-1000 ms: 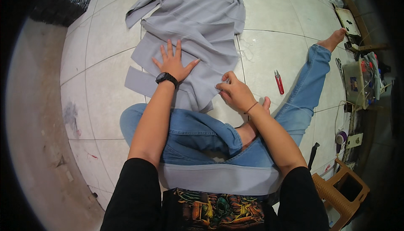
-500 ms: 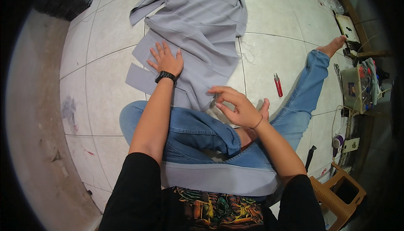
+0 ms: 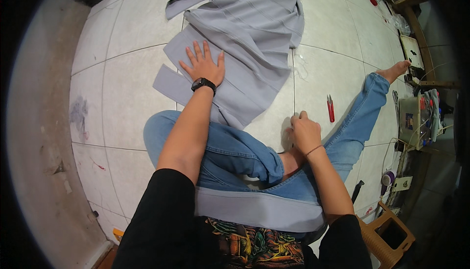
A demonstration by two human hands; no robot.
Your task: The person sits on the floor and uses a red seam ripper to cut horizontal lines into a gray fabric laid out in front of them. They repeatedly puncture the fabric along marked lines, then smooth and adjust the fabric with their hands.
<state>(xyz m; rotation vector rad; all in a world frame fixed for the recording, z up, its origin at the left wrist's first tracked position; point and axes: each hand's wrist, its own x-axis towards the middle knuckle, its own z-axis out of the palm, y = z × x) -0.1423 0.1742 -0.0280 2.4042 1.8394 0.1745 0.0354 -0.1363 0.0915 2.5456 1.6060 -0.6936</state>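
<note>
A light grey garment with long seams lies spread on the tiled floor, a sleeve folded at its far left. My left hand, with a black watch on the wrist, presses flat on its near panel, fingers spread. My right hand is off the cloth, low beside my bare foot, with its fingers curled in. Whatever those fingers hold, if anything, is hidden. Just right of this hand, red-handled thread snips lie on the floor. A strip of grey cloth stretches across my lap.
Loose thread lies right of the garment. My outstretched leg in blue jeans borders the right side. Beyond it stand a bin of small items and a brown plastic stool. A bare wall runs along the left.
My right hand has left the garment's near edge and moved right and down toward my foot, its fingers curling more. My left hand stays flat on the cloth. The whole view has shifted slightly.
</note>
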